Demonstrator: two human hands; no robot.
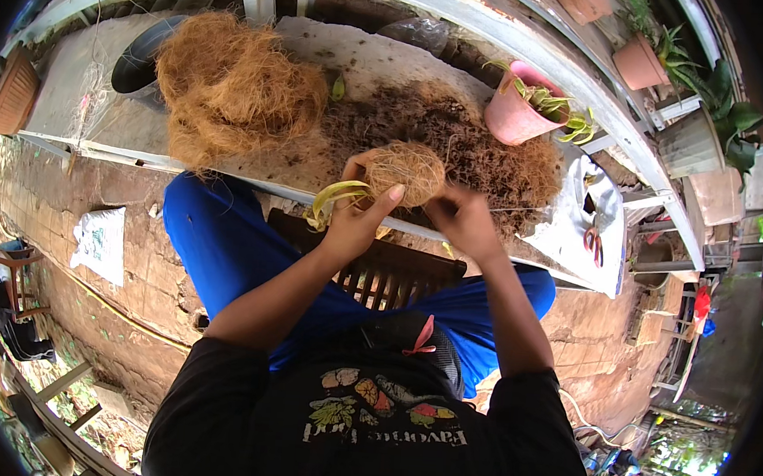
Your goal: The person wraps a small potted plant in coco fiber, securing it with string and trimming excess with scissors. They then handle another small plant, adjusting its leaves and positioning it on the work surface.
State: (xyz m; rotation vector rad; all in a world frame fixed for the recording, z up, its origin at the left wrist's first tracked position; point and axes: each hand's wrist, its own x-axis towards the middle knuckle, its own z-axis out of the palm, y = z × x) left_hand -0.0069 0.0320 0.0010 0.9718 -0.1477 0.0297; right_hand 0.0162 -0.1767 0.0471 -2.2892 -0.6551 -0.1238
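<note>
My left hand grips a rounded ball of brown coconut fibre, with the thumb across its near side and fingers behind. Thin strands cross the ball's surface. Yellow-green strap-like leaves stick out from its left side and curl down by my wrist. At the ball's right side, my right hand is blurred, its fingers curled together. A thin pale thread runs rightward from that hand. Beneath both hands is the near edge of the table, with dark loose potting material spread behind the ball.
A large heap of coconut fibre leans by a black pot on the left. To the right stand a pink pot holding leafy cuttings and a white plastic sheet with red-handled scissors. A metal frame rail borders the far side.
</note>
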